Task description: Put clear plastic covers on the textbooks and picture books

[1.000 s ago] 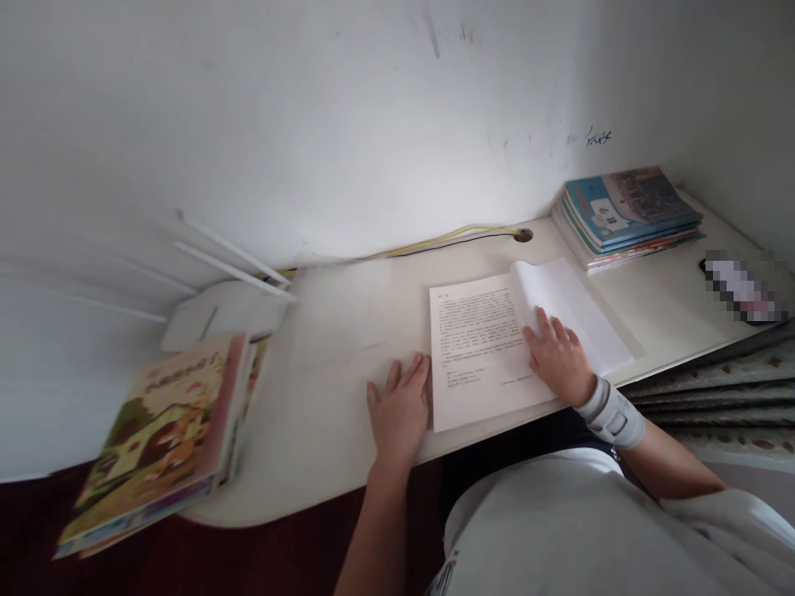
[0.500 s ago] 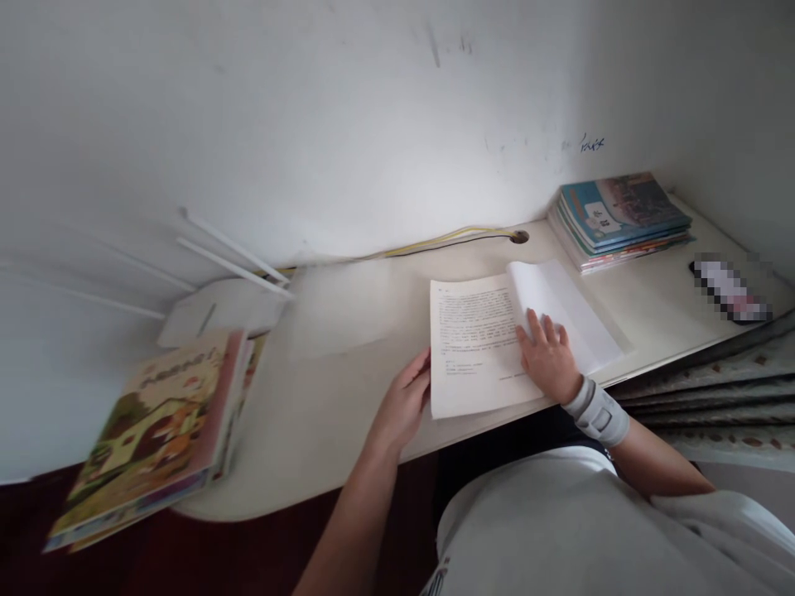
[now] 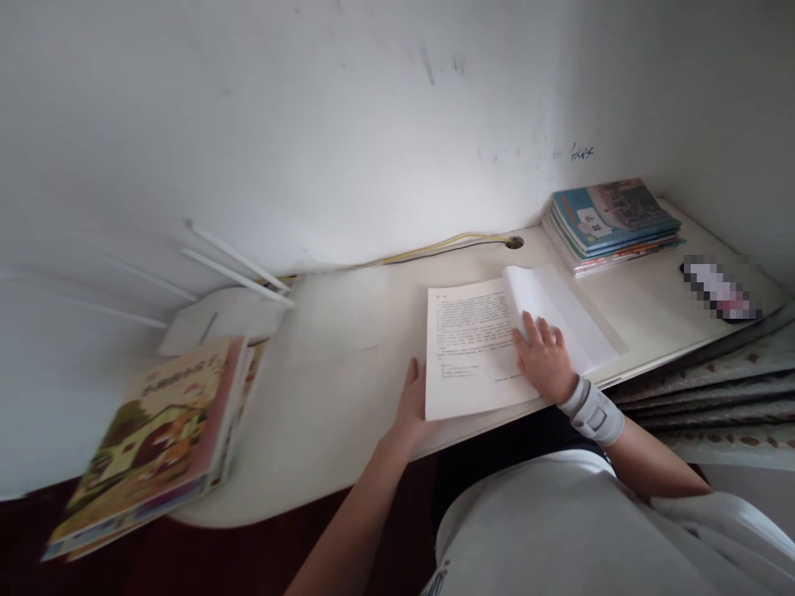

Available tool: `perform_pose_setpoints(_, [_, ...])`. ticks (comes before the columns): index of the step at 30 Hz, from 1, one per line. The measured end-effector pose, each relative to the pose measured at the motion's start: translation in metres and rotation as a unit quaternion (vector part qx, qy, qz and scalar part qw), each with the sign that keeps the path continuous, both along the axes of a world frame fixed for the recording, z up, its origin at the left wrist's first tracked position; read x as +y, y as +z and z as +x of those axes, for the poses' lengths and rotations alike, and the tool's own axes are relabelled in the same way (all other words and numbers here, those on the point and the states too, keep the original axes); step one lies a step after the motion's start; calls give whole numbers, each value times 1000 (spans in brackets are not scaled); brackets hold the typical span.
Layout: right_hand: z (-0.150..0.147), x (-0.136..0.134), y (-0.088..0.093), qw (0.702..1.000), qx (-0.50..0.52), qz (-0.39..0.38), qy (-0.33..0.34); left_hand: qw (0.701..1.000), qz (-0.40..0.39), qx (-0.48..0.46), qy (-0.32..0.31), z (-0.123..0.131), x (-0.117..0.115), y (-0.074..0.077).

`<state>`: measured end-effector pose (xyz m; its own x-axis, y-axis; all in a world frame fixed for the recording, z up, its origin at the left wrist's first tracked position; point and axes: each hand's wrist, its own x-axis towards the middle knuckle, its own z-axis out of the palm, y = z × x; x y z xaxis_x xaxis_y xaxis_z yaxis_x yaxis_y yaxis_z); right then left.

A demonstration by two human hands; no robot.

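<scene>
And here we are at the surface (image 3: 348, 364), 2 hands on a stack of printed sheets (image 3: 475, 343) lying near its front edge! The right hand (image 3: 543, 358) is spread wide and flat on the text, its fingers just beside the folded-back pages (image 3: 550, 310), which curl up and over. A grey wrist brace (image 3: 591, 411) hugs that wrist. Over on the left edge of the sheets, the left hand (image 3: 410, 406) stands narrow and on its side, thumb up, fingers tucked out of sight; is it truly gripping? Can't tell from here! Up at the back corner sits a pile of blue-covered books (image 3: 612, 223), well apart from the hands. Far left, a picture book (image 3: 149, 447) overhangs the surface, next to a white router (image 3: 220, 321). A yellow and black cable (image 3: 447, 246) runs along the wall into a grommet hole (image 3: 514, 242).
</scene>
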<state>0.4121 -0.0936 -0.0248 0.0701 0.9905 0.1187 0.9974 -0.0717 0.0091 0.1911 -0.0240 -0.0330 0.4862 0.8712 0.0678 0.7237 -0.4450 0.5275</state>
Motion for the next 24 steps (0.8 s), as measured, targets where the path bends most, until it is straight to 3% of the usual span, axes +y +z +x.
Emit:
perform_pose_setpoints(3, [-3, -2, 7, 1000, 5, -5, -3, 994, 8, 97, -52, -13, -4, -4])
perform_pose_setpoints(11, [-32, 5, 7, 995, 28, -1, 92, 985, 28, 169, -27, -62, -14, -9])
perform_pose_setpoints(17, [-25, 11, 9, 996, 8, -3, 89, 985, 54, 159, -37, -61, -19, -6])
perform_pose_setpoints(24, [-13, 3, 12, 998, 3, -20, 57, 973, 76, 218, 3, -53, -14, -13])
